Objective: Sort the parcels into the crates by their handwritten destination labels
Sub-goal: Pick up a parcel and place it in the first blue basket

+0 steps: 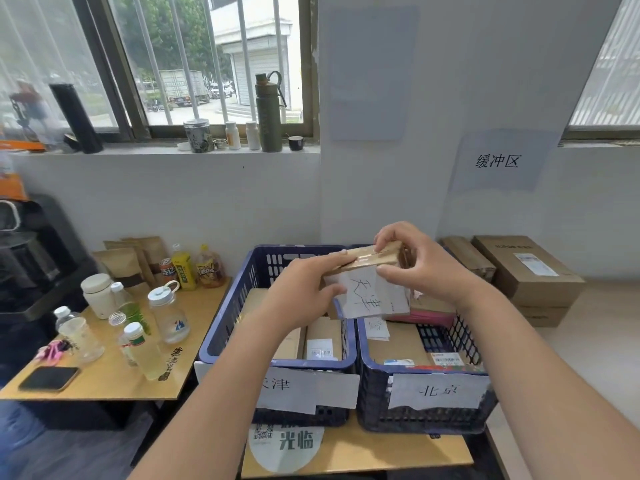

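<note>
Gripping a small 天津-labelled parcel [369,282] at both ends, left hand [304,292] and right hand [419,268], above the divide, 天津 crate [277,363] leftward, 北京 crate [433,375] rightward

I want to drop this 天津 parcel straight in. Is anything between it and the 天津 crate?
Nothing visible does. Both hands hold the parcel above the divide between the crates; the 天津 crate is open-topped, with boxes already lying inside.

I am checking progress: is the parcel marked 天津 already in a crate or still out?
Out. Both hands, left and right, hold the parcel above the two blue crates.
</note>
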Tool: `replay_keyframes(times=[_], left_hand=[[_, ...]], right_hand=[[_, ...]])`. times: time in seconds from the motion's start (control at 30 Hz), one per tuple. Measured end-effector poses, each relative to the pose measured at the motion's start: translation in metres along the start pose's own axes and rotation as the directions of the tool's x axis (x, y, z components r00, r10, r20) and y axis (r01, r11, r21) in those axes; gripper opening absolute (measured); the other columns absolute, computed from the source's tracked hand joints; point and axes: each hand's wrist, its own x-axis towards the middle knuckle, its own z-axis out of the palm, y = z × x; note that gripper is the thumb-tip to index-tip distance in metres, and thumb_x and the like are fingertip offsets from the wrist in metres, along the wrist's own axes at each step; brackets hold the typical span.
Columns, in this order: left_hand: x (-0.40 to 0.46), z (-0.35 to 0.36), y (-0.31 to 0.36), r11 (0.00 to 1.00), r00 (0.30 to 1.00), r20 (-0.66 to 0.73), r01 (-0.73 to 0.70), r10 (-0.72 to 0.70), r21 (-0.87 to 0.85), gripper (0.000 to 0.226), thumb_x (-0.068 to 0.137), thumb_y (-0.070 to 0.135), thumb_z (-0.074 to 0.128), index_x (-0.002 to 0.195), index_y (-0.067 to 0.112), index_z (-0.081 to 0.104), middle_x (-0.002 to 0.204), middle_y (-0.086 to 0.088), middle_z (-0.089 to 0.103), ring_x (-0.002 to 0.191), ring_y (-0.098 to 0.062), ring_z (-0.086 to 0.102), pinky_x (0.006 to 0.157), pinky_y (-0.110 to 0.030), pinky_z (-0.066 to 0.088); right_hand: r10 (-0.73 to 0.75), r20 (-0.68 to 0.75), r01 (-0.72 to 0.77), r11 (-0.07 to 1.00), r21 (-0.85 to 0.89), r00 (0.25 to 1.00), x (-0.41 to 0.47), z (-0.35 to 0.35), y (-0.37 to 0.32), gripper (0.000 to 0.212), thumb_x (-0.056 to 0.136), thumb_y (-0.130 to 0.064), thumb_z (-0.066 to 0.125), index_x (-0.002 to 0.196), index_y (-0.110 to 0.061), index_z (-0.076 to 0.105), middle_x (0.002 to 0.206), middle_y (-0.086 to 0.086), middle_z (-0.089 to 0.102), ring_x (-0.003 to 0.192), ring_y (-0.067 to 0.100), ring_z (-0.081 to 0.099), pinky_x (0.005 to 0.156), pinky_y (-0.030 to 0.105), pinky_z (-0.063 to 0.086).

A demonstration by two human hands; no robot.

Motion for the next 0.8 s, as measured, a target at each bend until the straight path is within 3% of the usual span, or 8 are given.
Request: replay_keyframes(times=[0.1, 0.2, 0.27, 0.33, 0.43, 0.5, 0.63, 0.8], left_hand=[[-0.004, 0.013, 0.002, 0.991, 0.994, -0.096, 0.048, -0.06, -0.124, 0.053, 0.093, 0.018, 0.068, 0.138, 0.043, 0.055, 0.107, 0.012, 0.071, 0.097, -0.011, 0.068, 0.077, -0.033, 0.061], [-0.005, 0.027, 0.004, 0.938, 0.976, -0.116, 0.139, -0.184, -0.318, 0.045, 0.094, 0.013, 0.066, 0.133, 0.036, 0.063, 0.104, 0.022, 0.071, 0.093, 0.003, 0.067, 0.074, -0.024, 0.061], [-0.004, 0.038, 0.003, 0.849, 0.94, -0.108, 0.239, -0.324, -0.471, 0.04, 0.096, 0.011, 0.062, 0.132, 0.028, 0.065, 0.108, 0.016, 0.073, 0.092, -0.002, 0.07, 0.067, -0.023, 0.06], [-0.003, 0.049, -0.001, 0.719, 0.867, -0.103, 0.332, -0.487, -0.61, 0.034, 0.098, 0.011, 0.06, 0.131, 0.022, 0.065, 0.11, 0.008, 0.073, 0.091, -0.01, 0.072, 0.064, -0.024, 0.06], [-0.001, 0.061, -0.005, 0.599, 0.782, -0.115, 0.365, -0.613, -0.713, 0.033, 0.098, 0.015, 0.062, 0.131, 0.018, 0.063, 0.112, 0.003, 0.072, 0.093, -0.013, 0.071, 0.067, -0.027, 0.062], [0.002, 0.068, -0.004, 0.585, 0.756, -0.146, 0.352, -0.638, -0.731, 0.032, 0.098, 0.017, 0.064, 0.13, 0.017, 0.063, 0.113, 0.003, 0.072, 0.094, -0.012, 0.071, 0.069, -0.029, 0.063], [0.007, 0.082, 0.002, 0.611, 0.741, -0.211, 0.32, -0.637, -0.724, 0.029, 0.099, 0.016, 0.063, 0.128, 0.017, 0.065, 0.111, 0.004, 0.073, 0.093, -0.01, 0.072, 0.068, -0.027, 0.062], [0.016, 0.095, 0.004, 0.657, 0.75, -0.223, 0.346, -0.623, -0.67, 0.017, 0.103, 0.021, 0.054, 0.113, 0.033, 0.063, 0.105, 0.014, 0.071, 0.09, -0.002, 0.066, 0.066, -0.021, 0.057]], right_hand=[[-0.011, -0.096, 0.013, 1.0, 0.02, 0.995, 0.007, 0.0, 0.007, 0.035, 0.081, -0.041, 0.077, 0.111, -0.04, 0.059, 0.119, -0.012, 0.056, 0.104, 0.01, 0.058, 0.087, 0.028, 0.05], [0.007, -0.222, 0.002, 0.999, 0.041, 0.975, 0.015, 0.004, 0.014, 0.051, 0.081, -0.053, 0.074, 0.124, -0.037, 0.053, 0.135, -0.012, 0.047, 0.129, 0.004, 0.046, 0.104, 0.032, 0.044], [0.059, -0.308, -0.057, 0.998, 0.016, 0.95, 0.018, 0.009, 0.021, 0.067, 0.08, -0.066, 0.065, 0.136, -0.033, 0.046, 0.142, -0.007, 0.036, 0.131, 0.005, 0.039, 0.106, 0.031, 0.037], [0.156, -0.372, -0.162, 0.987, 0.017, 0.915, 0.016, 0.015, 0.027, 0.064, 0.087, -0.06, 0.061, 0.14, -0.028, 0.044, 0.142, -0.001, 0.034, 0.125, 0.008, 0.044, 0.102, 0.03, 0.039], [0.24, -0.269, -0.225, 0.971, 0.086, 0.933, 0.01, 0.029, 0.038, 0.041, 0.094, -0.046, 0.06, 0.131, -0.029, 0.052, 0.127, -0.006, 0.053, 0.108, 0.006, 0.058, 0.097, 0.038, 0.053], [0.21, -0.146, -0.201, 0.977, 0.077, 0.967, 0.005, 0.04, 0.042, 0.04, 0.094, -0.046, 0.059, 0.131, -0.03, 0.053, 0.125, -0.013, 0.059, 0.112, 0.005, 0.058, 0.096, 0.041, 0.055], [0.155, -0.155, -0.152, 0.988, 0.031, 0.976, 0.003, 0.051, 0.051, 0.043, 0.097, -0.036, 0.058, 0.139, -0.027, 0.05, 0.135, -0.012, 0.054, 0.099, -0.012, 0.051, 0.079, 0.008, 0.041], [0.149, -0.159, -0.141, 0.988, 0.06, 0.976, 0.004, 0.045, 0.072, 0.046, 0.1, -0.026, 0.057, 0.145, -0.022, 0.046, 0.142, -0.007, 0.051, 0.098, -0.01, 0.045, 0.067, -0.007, 0.036]])
